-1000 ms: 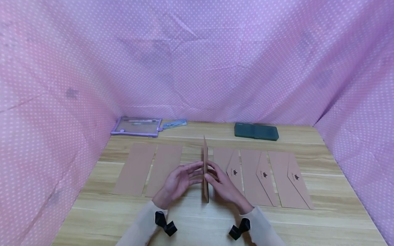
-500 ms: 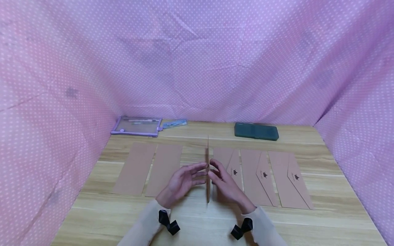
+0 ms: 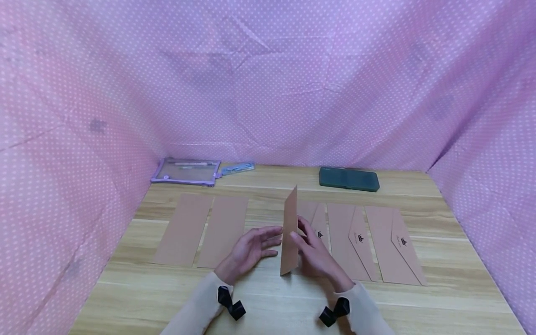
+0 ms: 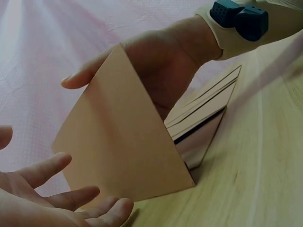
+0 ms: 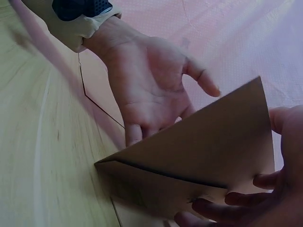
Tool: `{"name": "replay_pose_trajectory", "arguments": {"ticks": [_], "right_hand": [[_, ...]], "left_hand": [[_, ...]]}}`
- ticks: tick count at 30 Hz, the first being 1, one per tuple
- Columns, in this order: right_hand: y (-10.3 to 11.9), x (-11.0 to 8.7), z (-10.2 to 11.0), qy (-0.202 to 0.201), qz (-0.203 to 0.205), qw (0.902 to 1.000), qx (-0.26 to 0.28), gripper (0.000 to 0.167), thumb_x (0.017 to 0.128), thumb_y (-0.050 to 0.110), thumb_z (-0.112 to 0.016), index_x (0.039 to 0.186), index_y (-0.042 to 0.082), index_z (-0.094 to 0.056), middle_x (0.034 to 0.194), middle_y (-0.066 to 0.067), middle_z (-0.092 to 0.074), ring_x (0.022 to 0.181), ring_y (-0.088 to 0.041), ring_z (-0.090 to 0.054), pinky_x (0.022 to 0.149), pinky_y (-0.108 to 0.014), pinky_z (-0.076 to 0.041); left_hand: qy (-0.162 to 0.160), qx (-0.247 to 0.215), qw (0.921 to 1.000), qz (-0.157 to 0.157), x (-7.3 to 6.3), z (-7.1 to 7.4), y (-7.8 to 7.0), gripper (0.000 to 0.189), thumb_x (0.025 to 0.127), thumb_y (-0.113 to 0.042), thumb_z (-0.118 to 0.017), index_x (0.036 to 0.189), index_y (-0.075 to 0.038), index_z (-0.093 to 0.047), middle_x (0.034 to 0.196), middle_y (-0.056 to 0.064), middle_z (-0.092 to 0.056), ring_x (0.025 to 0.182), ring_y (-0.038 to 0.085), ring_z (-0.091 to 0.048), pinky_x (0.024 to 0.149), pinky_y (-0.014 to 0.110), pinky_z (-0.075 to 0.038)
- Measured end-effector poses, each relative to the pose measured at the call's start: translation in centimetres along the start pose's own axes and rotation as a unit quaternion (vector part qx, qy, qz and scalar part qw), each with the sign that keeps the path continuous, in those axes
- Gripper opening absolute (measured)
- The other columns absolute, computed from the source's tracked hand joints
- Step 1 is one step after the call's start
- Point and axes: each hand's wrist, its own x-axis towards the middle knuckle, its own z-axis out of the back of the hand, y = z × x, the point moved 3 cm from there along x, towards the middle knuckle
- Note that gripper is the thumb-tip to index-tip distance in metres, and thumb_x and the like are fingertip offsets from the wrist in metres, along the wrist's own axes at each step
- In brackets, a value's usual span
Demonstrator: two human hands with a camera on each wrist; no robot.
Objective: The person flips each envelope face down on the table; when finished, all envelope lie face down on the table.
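A brown paper envelope (image 3: pixel 290 232) stands on edge above the middle of the table, its plain face turned left. My right hand (image 3: pixel 317 256) grips it from the right, thumb near the edge. In the right wrist view, the right hand's fingers (image 5: pixel 222 208) lie against the flap side of the envelope (image 5: pixel 208 137). Left of it is my left hand (image 3: pixel 250 251), palm toward the plain face and fingers loosely extended. Whether its fingertips touch the paper, I cannot tell. Two plain brown envelopes (image 3: pixel 224 232) lie flat at left; three flap-side-up envelopes (image 3: pixel 345 232) with crown prints lie at right.
At the back left of the wooden table (image 3: pixel 268 307) lie a purple-edged clear pouch (image 3: pixel 188 173) holding pens and a small light-blue item (image 3: pixel 237 169). A dark green case (image 3: pixel 349 179) sits at the back right. Pink dotted cloth (image 3: pixel 268 93) hangs around the table.
The upright envelope has shifted right in my right hand and turned, so more of its plain face shows. My left hand has moved slightly right, and the flat envelopes stay put.
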Motion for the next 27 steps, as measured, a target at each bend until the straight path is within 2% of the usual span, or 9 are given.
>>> {"name": "replay_pose_trajectory", "arguments": {"ticks": [4,9,14,16,18,20,23,25,27], "right_hand": [[-0.1,-0.3,0.3,-0.003,-0.005,0.9999,0.01,0.056,0.106,0.03,-0.045,0.157,0.016,-0.024,0.161,-0.023,-0.029,0.142,-0.051,-0.038,0.11,-0.063,-0.041],[-0.1,-0.6,0.7,-0.009,-0.019,0.9995,0.023,0.058,0.106,0.031,-0.045,0.157,0.019,-0.021,0.161,-0.021,-0.029,0.142,-0.047,-0.038,0.109,-0.063,-0.042],[-0.4,-0.6,1.2,-0.032,-0.03,0.9986,0.031,0.065,0.105,0.028,-0.048,0.159,0.017,-0.014,0.157,-0.028,-0.032,0.136,-0.048,-0.045,0.101,-0.058,-0.051],[-0.6,-0.5,1.4,-0.042,-0.034,0.998,0.033,0.069,0.105,0.027,-0.05,0.16,0.016,-0.01,0.16,-0.027,-0.028,0.138,-0.048,-0.043,0.103,-0.057,-0.049],[-0.8,-0.5,1.7,-0.051,-0.036,0.9974,0.036,0.073,0.104,0.025,-0.052,0.16,0.014,-0.007,0.164,-0.025,-0.019,0.146,-0.047,-0.033,0.112,-0.06,-0.041],[-0.9,-0.4,1.9,-0.053,-0.035,0.9973,0.035,0.073,0.103,0.022,-0.053,0.16,0.012,-0.008,0.167,-0.021,-0.012,0.153,-0.043,-0.019,0.121,-0.06,-0.026],[-1.2,-0.4,2.0,-0.051,-0.03,0.9976,0.035,0.071,0.103,0.018,-0.053,0.159,0.005,-0.013,0.168,-0.019,-0.009,0.157,-0.038,-0.003,0.126,-0.058,-0.007],[-1.4,-0.4,2.1,-0.049,-0.03,0.9977,0.035,0.067,0.103,0.016,-0.053,0.158,0.001,-0.017,0.168,-0.02,-0.013,0.158,-0.036,-0.001,0.127,-0.057,-0.002],[-1.5,-0.4,2.1,-0.049,-0.034,0.9974,0.039,0.065,0.103,0.015,-0.052,0.157,0.0,-0.02,0.168,-0.021,-0.014,0.158,-0.036,-0.003,0.127,-0.056,-0.004]], "left_hand": [[-0.007,0.003,0.9999,0.011,0.0,0.2,0.2,0.052,0.107,-0.028,-0.025,0.146,-0.002,-0.047,0.146,0.005,-0.054,0.128,0.022,-0.052,0.101,0.038,-0.05],[-0.008,0.001,0.9997,0.022,0.1,0.3,0.3,0.054,0.107,-0.028,-0.025,0.15,0.002,-0.039,0.154,0.016,-0.044,0.131,0.023,-0.05,0.101,0.038,-0.05],[0.003,0.0,0.9998,0.021,-0.1,0.4,0.3,0.054,0.108,-0.029,-0.025,0.151,0.001,-0.038,0.156,0.016,-0.042,0.133,0.023,-0.049,0.103,0.038,-0.049],[0.004,0.001,0.9998,0.021,-0.1,0.4,0.3,0.054,0.108,-0.029,-0.025,0.151,0.001,-0.037,0.157,0.017,-0.042,0.134,0.024,-0.048,0.104,0.038,-0.049],[0.0,0.001,0.9997,0.024,-0.1,0.4,0.3,0.055,0.107,-0.028,-0.026,0.152,0.003,-0.034,0.158,0.019,-0.039,0.136,0.026,-0.047,0.104,0.039,-0.049],[-0.006,0.0,0.9996,0.029,-0.1,0.4,0.4,0.056,0.107,-0.028,-0.026,0.152,0.005,-0.031,0.16,0.022,-0.035,0.139,0.028,-0.045,0.105,0.039,-0.048],[-0.011,0.004,0.9995,0.03,0.0,0.4,0.4,0.057,0.107,-0.028,-0.026,0.152,0.006,-0.03,0.161,0.025,-0.031,0.141,0.032,-0.042,0.106,0.04,-0.047],[-0.012,0.004,0.9995,0.03,0.0,0.3,0.4,0.057,0.107,-0.028,-0.025,0.152,0.007,-0.029,0.161,0.026,-0.03,0.142,0.034,-0.04,0.107,0.041,-0.046],[-0.014,0.006,0.9995,0.029,0.0,0.3,0.4,0.057,0.107,-0.028,-0.025,0.152,0.007,-0.03,0.161,0.025,-0.031,0.142,0.035,-0.04,0.107,0.042,-0.047]]}}
